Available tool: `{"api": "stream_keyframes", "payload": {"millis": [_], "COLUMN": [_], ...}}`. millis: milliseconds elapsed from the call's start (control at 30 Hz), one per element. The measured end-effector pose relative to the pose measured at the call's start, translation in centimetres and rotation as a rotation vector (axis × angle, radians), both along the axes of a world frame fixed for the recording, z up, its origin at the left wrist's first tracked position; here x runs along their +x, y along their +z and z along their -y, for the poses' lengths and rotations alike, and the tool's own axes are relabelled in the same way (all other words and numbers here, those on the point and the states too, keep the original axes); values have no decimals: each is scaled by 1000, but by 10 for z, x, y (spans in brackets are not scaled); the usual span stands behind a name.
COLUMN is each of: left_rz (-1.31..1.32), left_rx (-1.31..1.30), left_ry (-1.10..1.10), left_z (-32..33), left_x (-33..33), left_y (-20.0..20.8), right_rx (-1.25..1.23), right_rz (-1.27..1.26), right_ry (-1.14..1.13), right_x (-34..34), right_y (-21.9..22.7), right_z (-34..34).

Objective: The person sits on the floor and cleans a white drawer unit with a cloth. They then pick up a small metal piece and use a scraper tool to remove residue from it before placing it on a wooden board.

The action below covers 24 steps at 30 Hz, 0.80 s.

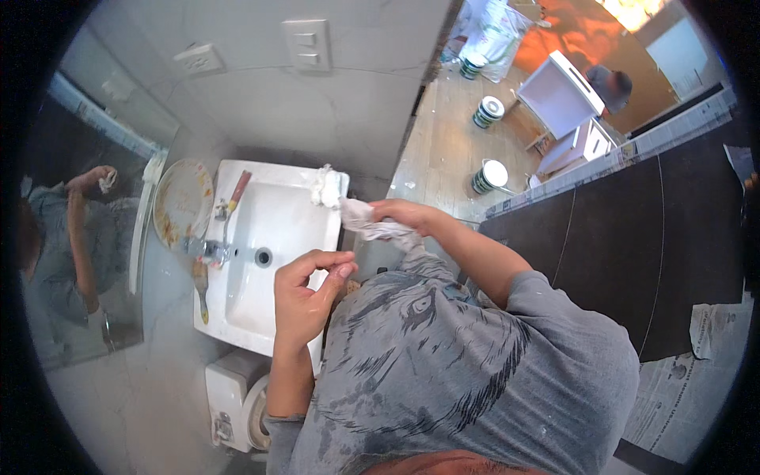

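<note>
My right hand point(409, 215) is closed round a crumpled white cloth point(370, 222), which hangs loose beside the sink's right edge. Over the front part of the white sink point(277, 212), my left hand point(307, 293) is held up with its fingers bent in. Its thumb and forefinger tips come close together, and I see nothing between them. Another bunched white cloth point(325, 188) lies on the sink's back right corner. Along the left rim are a scraper with a red handle point(240, 190), a clear plastic bottle point(207, 249) and a brush point(201, 293).
A stained round plate point(184, 204) leans by the mirror point(87, 229). The toilet point(237, 400) stands below the sink at left. A dark door point(609, 253) is on my right. Beyond the doorway are several paint buckets point(489, 176), white furniture point(560, 95) and another person point(609, 85).
</note>
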<state>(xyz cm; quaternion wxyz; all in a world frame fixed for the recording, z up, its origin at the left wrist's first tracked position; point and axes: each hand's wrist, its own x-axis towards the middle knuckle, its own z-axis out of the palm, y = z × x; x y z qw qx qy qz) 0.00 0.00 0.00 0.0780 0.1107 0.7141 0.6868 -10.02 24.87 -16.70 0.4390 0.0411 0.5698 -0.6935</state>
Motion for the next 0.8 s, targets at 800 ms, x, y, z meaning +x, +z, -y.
{"api": "stream_keyframes", "payload": {"millis": [800], "left_rz": [-494], "left_rx": [851], "left_ry": [-958], "left_z": [-500], "left_x": [-175], "left_y": [141], "right_rx": [840], "right_rz": [158], "right_ry": [-571], "right_x": [121], "right_y": [-247], "right_z": [-484]}}
